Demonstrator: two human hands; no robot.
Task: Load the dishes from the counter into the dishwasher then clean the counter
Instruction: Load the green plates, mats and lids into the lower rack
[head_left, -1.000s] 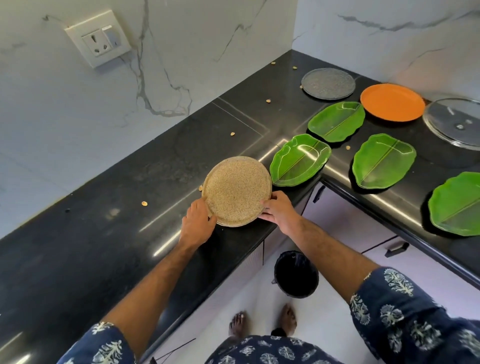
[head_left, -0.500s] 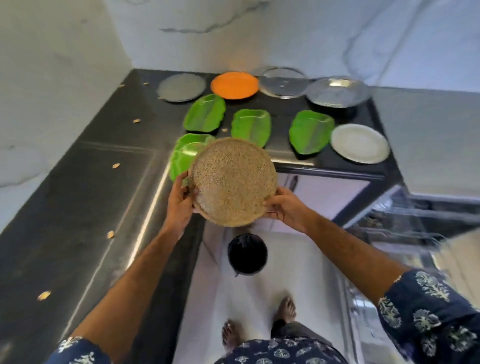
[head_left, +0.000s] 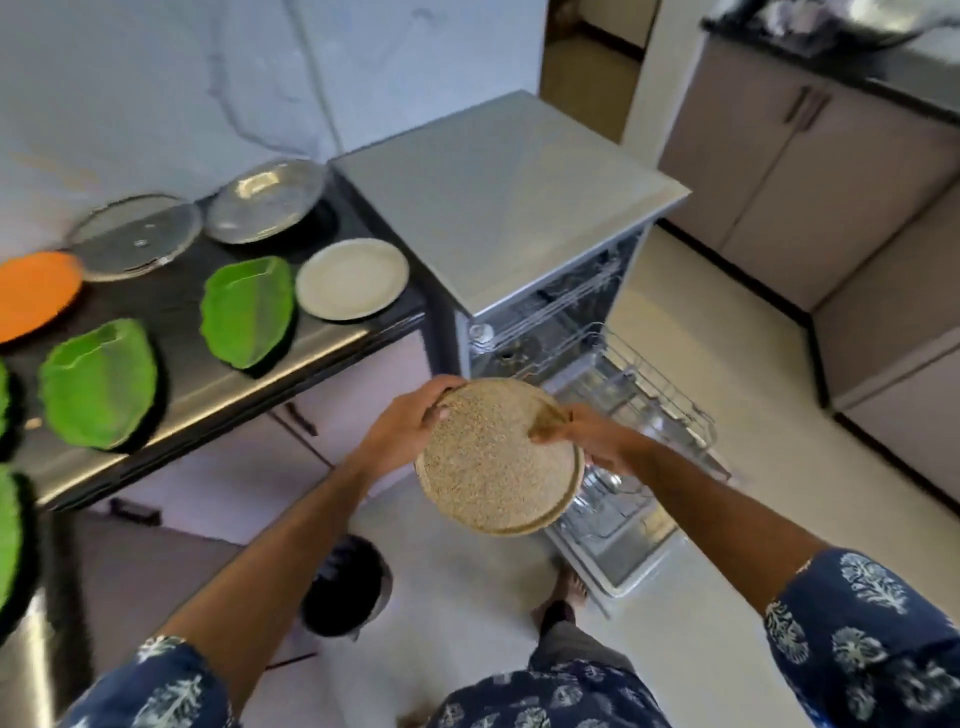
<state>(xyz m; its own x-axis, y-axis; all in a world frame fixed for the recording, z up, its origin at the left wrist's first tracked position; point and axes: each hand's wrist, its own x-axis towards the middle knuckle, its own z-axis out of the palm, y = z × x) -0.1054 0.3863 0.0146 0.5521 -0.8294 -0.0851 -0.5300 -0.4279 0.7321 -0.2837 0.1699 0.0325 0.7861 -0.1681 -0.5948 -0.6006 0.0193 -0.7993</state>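
speckled tan plate (head_left: 498, 457) is sitting in both your hands, above the floor just in front of the open dishwasher (head_left: 524, 218). blur is softening the whole view, so the wire racks (head_left: 644, 395) are hard to read and you cannot tell what is lying in them. at the left edge an orange plate (head_left: 34, 293) and some green leaf-shaped plates are being cut off by the frame. on the black counter (head_left: 171, 301) two more green leaf plates (head_left: 247, 312) are lying near a white plate (head_left: 352, 278), a steel plate (head_left: 265, 200) and a glass lid (head_left: 137, 236). a black bin (head_left: 345, 587) is standing on the pale floor below. your left hand (head_left: 410, 426) is gripping the plate's far left rim, thumb on top; your right hand (head_left: 592, 441) is pinching the right rim, both arms reaching forward.
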